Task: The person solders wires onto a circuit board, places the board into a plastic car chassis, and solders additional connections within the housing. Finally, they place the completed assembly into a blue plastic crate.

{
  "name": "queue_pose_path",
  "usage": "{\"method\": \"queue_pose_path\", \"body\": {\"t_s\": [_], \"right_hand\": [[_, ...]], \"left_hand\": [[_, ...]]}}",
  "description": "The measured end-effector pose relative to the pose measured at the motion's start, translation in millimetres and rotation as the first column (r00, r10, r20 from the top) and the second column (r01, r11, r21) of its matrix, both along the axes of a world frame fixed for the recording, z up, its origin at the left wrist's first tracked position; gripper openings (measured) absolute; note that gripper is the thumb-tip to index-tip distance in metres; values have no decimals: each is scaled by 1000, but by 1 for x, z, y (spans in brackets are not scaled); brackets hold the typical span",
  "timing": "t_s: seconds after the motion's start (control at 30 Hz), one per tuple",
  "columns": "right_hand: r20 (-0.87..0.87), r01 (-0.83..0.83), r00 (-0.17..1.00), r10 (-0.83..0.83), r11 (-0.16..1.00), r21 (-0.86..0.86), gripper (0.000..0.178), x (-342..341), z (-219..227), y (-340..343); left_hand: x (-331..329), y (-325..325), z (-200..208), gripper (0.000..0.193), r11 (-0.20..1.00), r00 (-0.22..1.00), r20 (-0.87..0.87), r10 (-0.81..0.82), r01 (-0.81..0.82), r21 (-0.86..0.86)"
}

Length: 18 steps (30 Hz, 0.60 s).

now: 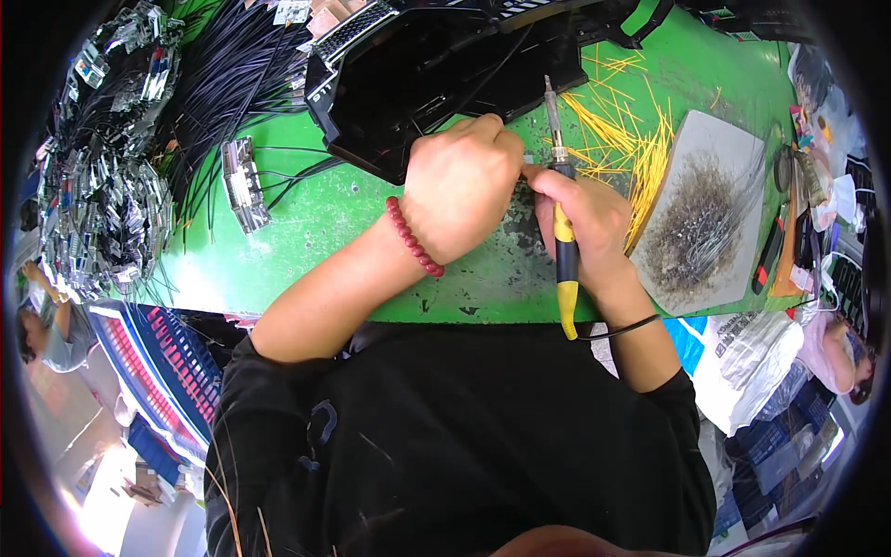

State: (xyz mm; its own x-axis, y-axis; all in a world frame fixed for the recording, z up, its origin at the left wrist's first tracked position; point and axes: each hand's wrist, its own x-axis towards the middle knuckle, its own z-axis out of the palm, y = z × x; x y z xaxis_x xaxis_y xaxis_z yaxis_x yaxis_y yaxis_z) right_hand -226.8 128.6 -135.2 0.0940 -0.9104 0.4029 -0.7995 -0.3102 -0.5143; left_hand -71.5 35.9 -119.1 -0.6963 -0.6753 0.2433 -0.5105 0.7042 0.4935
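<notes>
Soldering iron (562,223): yellow-and-black handle, gripped in closed right hand (583,221), tip angled up and away from body; cord trailing off tabletop (306,232) edge toward lap. Held pen-fashion, low on grip, seemingly for fine control and to keep fingers off hot end.

Left hand (459,186): just left of iron, curled shut over a small part, itself hidden; thumb side touching right hand, seemingly to steady both. Red bead bracelet (413,237) on wrist.

Black housing (436,74): beyond and left of iron, open side up, thin black wires running in.

Yellow wire pieces (631,139): loose heap just right of iron, within reach.

Grey pad (701,213): right of iron, past yellow pieces, darkened with residue, fine wire strands lying on it; probably a wiping or resting spot.

Black wire bundle (223,84) and clear connector parts (102,167): far left of iron, stock piled away from working spot.
</notes>
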Motion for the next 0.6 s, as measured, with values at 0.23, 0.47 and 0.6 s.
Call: {"method": "queue_pose_path", "body": {"t_s": [0.23, 0.47, 0.6], "right_hand": [[123, 109, 987, -102, 993, -48, 30, -8, 5, 5], [481, 101, 863, -152, 986, 129, 58, -19, 24, 26], [423, 112, 900, -109, 994, 16, 45, -27, 20, 31]], "left_hand": [[-2, 1, 0, 9, 999, 999, -30, -10, 9, -32], [-5, 2, 0, 13, 997, 1000, -12, 0, -1, -83], [-8, 2, 1, 13, 997, 998, -56, 13, -17, -78]]}}
